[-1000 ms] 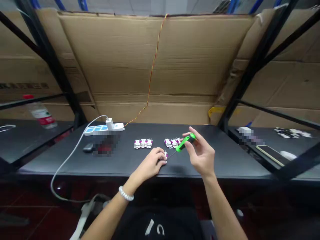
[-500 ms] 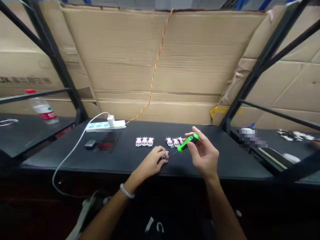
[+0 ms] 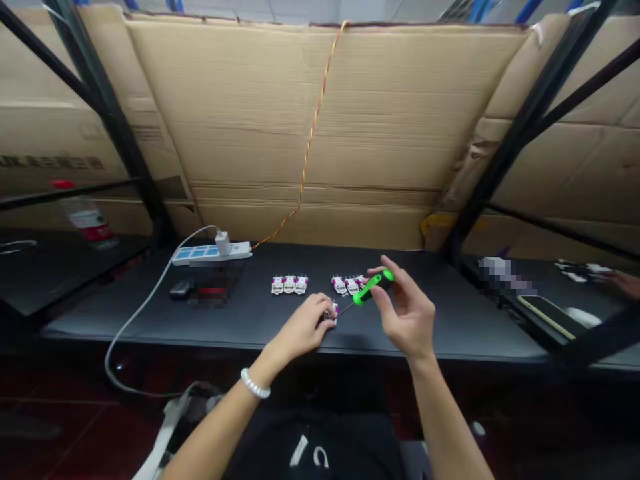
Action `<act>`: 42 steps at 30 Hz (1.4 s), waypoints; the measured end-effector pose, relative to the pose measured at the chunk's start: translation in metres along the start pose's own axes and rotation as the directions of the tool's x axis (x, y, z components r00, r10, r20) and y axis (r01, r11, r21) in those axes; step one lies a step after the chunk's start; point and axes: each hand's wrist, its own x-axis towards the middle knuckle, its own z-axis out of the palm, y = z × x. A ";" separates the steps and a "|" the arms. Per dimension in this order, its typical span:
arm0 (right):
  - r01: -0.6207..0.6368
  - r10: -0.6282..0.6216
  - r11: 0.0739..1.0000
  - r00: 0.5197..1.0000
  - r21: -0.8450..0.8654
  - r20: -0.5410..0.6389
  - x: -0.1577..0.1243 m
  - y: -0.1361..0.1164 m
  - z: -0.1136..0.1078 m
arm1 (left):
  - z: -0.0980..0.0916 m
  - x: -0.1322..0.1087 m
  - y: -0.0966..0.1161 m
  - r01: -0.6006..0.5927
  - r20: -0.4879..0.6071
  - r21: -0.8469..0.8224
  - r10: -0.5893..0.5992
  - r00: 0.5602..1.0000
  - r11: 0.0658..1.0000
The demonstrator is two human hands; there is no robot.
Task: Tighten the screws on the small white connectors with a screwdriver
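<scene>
My left hand (image 3: 303, 327) rests on the black table (image 3: 260, 320), fingers pinched round a small white and magenta part (image 3: 332, 311). My right hand (image 3: 406, 310) grips a green and black screwdriver (image 3: 372, 285) by the handle, its thin shaft angled down towards that part. Behind them lie two rows of similar small parts: one row of three (image 3: 289, 285) to the left, another (image 3: 349, 285) just beyond the screwdriver.
A white power strip (image 3: 210, 253) with a plugged charger and trailing white cable sits at the back left. A water bottle (image 3: 85, 218) stands on the left table. A phone (image 3: 547, 312) lies at the right, where another person's hand (image 3: 623, 283) shows. Cardboard lines the back.
The view shifted slightly. Both hands stay in place, the right fingers turning on the screwdriver handle. Another person's hand has come further into view at the far right.
</scene>
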 end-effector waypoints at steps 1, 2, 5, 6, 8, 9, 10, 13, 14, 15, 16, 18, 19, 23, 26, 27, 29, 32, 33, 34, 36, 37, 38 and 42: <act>-0.002 0.002 1.000 1.000 -0.001 -0.003 0.000 0.000 0.000 | 0.000 0.000 0.000 -0.001 -0.001 0.005 0.001 1.000 1.000; -0.006 0.006 1.000 1.000 -0.001 -0.006 -0.001 0.001 0.000 | 0.000 0.000 0.001 -0.001 -0.001 0.011 0.001 1.000 1.000; -0.016 0.016 1.000 1.000 0.004 -0.012 -0.001 0.002 0.000 | -0.001 0.000 0.003 -0.008 0.004 0.026 0.008 1.000 1.000; -0.018 0.018 1.000 1.000 0.004 -0.012 -0.001 0.002 0.000 | -0.001 0.000 0.003 -0.009 0.004 0.031 0.009 1.000 0.999; -0.014 0.014 1.000 1.000 0.008 -0.016 -0.001 0.002 0.000 | -0.001 0.000 0.004 -0.012 0.009 0.040 0.012 1.000 0.999; -0.009 0.009 1.000 1.000 0.012 -0.021 -0.001 0.002 0.000 | -0.001 0.000 0.004 -0.015 0.012 0.043 0.014 1.000 0.999; -0.007 0.007 1.000 1.000 0.016 -0.026 -0.001 0.001 0.000 | -0.001 0.000 0.004 -0.016 0.013 0.048 0.016 1.000 0.999; -0.014 0.014 1.000 0.999 0.010 -0.042 0.000 0.001 -0.001 | -0.001 0.000 0.003 -0.017 0.013 0.052 0.016 1.000 0.999; -0.016 0.016 1.000 0.999 0.001 -0.043 0.000 0.001 -0.001 | 0.000 0.000 0.003 -0.017 0.011 0.050 0.017 1.000 0.999; -0.018 0.018 1.000 0.999 -0.008 -0.042 0.000 0.001 -0.001 | 0.000 0.000 0.003 -0.016 0.009 0.049 0.016 1.000 0.999; -0.020 0.020 1.000 0.999 -0.015 -0.039 0.000 0.001 -0.001 | 0.000 0.000 0.003 -0.015 0.008 0.049 0.015 1.000 0.999; -0.020 0.019 1.000 0.999 -0.019 -0.041 0.000 0.002 -0.001 | -0.001 0.000 0.003 -0.017 0.011 0.047 0.016 1.000 0.999; -0.022 0.021 1.000 0.999 -0.019 -0.041 0.000 0.003 0.000 | -0.001 0.000 0.003 -0.016 0.011 0.048 0.016 1.000 0.999; -0.025 0.025 1.000 0.999 -0.010 -0.037 -0.001 0.003 0.000 | -0.001 0.000 0.003 -0.018 0.009 0.044 0.018 1.000 0.999; -0.013 0.012 1.000 1.000 -0.018 -0.027 0.001 0.003 0.000 | -0.001 0.000 0.002 -0.025 0.006 0.036 0.025 1.000 0.999; -0.002 0.001 1.000 1.000 -0.024 -0.022 0.002 0.002 0.000 | -0.001 0.000 0.002 -0.028 0.006 0.032 0.028 1.000 0.999; 0.019 -0.019 0.999 1.000 -0.036 -0.002 0.006 0.001 0.001 | 0.000 0.000 0.002 -0.027 0.006 0.033 0.027 1.000 0.999; 0.033 -0.029 0.998 0.997 -0.055 0.066 0.016 -0.002 0.004 | 0.000 0.000 0.001 -0.024 0.009 0.042 0.023 1.000 0.999; 0.036 -0.030 0.997 0.995 -0.061 0.096 0.020 -0.004 0.005 | 0.001 0.000 0.001 -0.022 0.006 0.047 0.022 1.000 0.999; 0.047 -0.038 0.997 0.992 -0.069 0.123 0.023 -0.006 0.006 | 0.001 0.000 0.001 -0.022 0.004 0.051 0.022 1.000 0.998; 0.097 -0.080 0.991 0.982 -0.090 0.173 0.031 -0.009 0.009 | 0.002 0.000 0.000 -0.027 -0.004 0.054 0.027 1.000 0.998; 0.126 -0.105 0.987 0.976 -0.103 0.192 0.034 -0.011 0.010 | 0.002 0.000 -0.001 -0.028 -0.009 0.056 0.029 1.000 0.998; 0.153 -0.127 0.981 0.971 -0.118 0.204 0.037 -0.012 0.011 | 0.003 0.000 -0.001 -0.029 -0.009 0.057 0.030 1.000 0.998; 0.210 -0.175 0.965 0.962 -0.157 0.209 0.043 -0.013 0.014 | 0.003 0.001 0.000 -0.026 -0.014 0.058 0.027 1.000 0.998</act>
